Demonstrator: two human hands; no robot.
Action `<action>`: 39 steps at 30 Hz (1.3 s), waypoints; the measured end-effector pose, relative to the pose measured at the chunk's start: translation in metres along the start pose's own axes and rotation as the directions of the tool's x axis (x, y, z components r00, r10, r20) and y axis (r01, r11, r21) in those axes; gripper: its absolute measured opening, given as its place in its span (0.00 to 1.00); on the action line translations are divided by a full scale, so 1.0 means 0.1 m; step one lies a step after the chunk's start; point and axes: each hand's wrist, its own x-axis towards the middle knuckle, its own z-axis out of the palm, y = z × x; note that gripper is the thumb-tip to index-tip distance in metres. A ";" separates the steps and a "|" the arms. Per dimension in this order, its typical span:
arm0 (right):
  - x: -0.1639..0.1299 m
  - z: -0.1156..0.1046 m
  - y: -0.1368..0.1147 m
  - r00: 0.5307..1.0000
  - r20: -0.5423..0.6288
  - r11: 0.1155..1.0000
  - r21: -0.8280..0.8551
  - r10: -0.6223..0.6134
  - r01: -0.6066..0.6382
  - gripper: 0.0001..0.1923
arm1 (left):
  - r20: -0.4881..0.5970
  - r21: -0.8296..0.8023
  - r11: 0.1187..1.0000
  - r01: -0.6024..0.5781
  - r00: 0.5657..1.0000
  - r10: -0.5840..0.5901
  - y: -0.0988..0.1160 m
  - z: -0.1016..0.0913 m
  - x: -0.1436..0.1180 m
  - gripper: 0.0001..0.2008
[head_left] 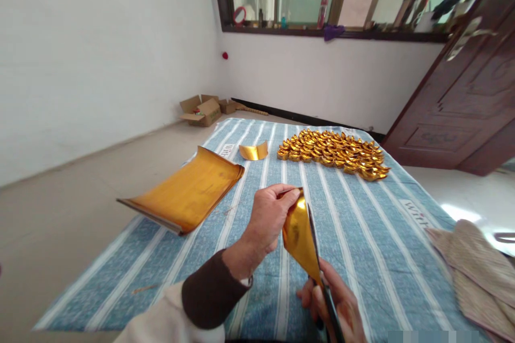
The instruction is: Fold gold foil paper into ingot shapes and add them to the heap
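Note:
My left hand (269, 218) pinches the top of a shiny gold foil paper sheet (300, 238) between thumb and fingers, holding it above the table. In my right hand (340, 300) is a pair of scissors (314, 233) with dark handles. A blade runs up along the sheet's right edge, and the sheet's lower tip reaches the right hand's fingers. Left of my hands lies a curled stack of gold paper (189, 187). Beyond them sits a small curved gold piece (254, 151). Many folded gold paper ingots (333, 153) stand packed in rows at the back right.
A blue and white striped cloth (225, 278) covers the table. A beige folded cloth (478, 268) hangs at the right edge. Open cardboard boxes (203, 111) stand on the floor behind. A dark red door (446, 91) is at the right, and bottles line the windowsill (281, 31).

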 end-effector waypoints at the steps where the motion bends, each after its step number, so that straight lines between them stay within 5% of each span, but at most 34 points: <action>1: 0.00 0.01 -0.02 1.000 -0.002 1.000 -0.012 -0.001 0.001 0.33 | -0.002 -0.002 1.000 0.001 1.000 -0.001 0.00 0.00 0.00 0.03; 13: -0.03 0.05 0.07 0.994 -0.082 0.997 0.027 0.072 -0.070 0.33 | -0.007 -0.009 1.000 0.016 1.000 -0.016 -0.03 0.01 0.03 0.03; 23: -0.03 0.04 0.12 0.981 -0.099 0.985 -0.033 0.165 -0.168 0.44 | 0.007 -0.013 0.999 0.033 0.999 -0.033 -0.05 0.01 0.05 0.04; 29: -0.01 0.03 0.10 0.989 -0.129 0.993 -0.085 0.066 -0.077 0.36 | -0.007 0.010 1.000 0.027 1.000 -0.027 -0.06 0.01 0.05 0.04; 39: 0.01 0.01 -0.24 1.000 0.016 0.969 -0.248 0.000 0.004 0.29 | -0.022 0.025 1.000 0.011 1.000 -0.011 0.00 0.03 0.05 0.03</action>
